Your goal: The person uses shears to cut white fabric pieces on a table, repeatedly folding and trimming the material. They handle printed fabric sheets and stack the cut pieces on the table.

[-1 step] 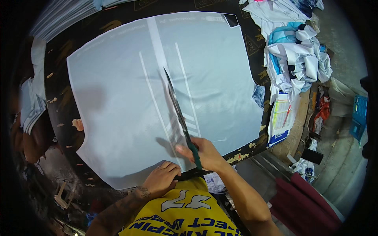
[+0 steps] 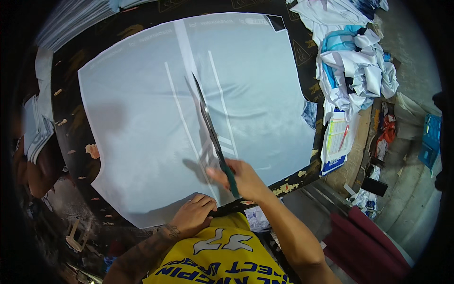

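A large pale grey fabric panel (image 2: 127, 123) with white stripes lies on a dark, chipped table (image 2: 75, 189). My right hand (image 2: 239, 180) grips long scissors with dark green handles (image 2: 213, 137), their blades pointing away from me along the middle of the panel. At the panel's near edge, my left hand (image 2: 196, 213) has its bent fingers pressed together on the fabric, thumb mostly hidden.
Crumpled white and blue fabrics (image 2: 357, 71) and a clipboard with papers (image 2: 336, 142) are at the right. Stacked cloth (image 2: 35, 132) and another person's arm (image 2: 40, 180) are at the left. A blue plastic item (image 2: 430, 142) and maroon cloth (image 2: 359, 239) lie beyond the table.
My right hand and the scissors have shifted slightly forward and left along the panel. My left hand stays at the near edge.
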The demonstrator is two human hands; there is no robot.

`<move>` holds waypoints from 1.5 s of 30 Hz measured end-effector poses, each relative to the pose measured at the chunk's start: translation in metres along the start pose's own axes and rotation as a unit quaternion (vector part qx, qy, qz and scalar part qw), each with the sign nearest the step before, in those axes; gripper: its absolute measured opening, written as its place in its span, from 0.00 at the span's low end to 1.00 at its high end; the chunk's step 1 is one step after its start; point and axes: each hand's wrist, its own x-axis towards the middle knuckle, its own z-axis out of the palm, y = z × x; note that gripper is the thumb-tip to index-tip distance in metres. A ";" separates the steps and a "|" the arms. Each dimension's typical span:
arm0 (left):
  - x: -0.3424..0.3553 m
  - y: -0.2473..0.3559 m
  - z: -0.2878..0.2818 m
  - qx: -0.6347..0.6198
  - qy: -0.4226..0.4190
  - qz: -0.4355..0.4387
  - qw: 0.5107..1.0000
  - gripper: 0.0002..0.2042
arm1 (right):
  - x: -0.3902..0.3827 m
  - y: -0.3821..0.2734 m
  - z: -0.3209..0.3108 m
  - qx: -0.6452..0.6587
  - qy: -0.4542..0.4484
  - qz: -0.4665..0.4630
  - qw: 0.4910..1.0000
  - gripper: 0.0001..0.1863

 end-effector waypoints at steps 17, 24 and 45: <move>0.013 -0.022 -0.016 -0.083 -0.072 -0.012 0.994 0.14 | 0.095 -0.123 -0.019 -0.029 0.017 -0.016 0.999 0.36; 0.035 0.015 -0.080 -0.208 0.003 -0.143 0.968 0.09 | 0.118 -0.142 -0.027 -0.014 0.036 -0.067 0.997 0.36; 0.171 0.204 -0.205 -0.110 0.244 0.235 0.935 0.17 | -0.106 0.187 -0.146 -0.104 0.504 -0.214 0.831 0.31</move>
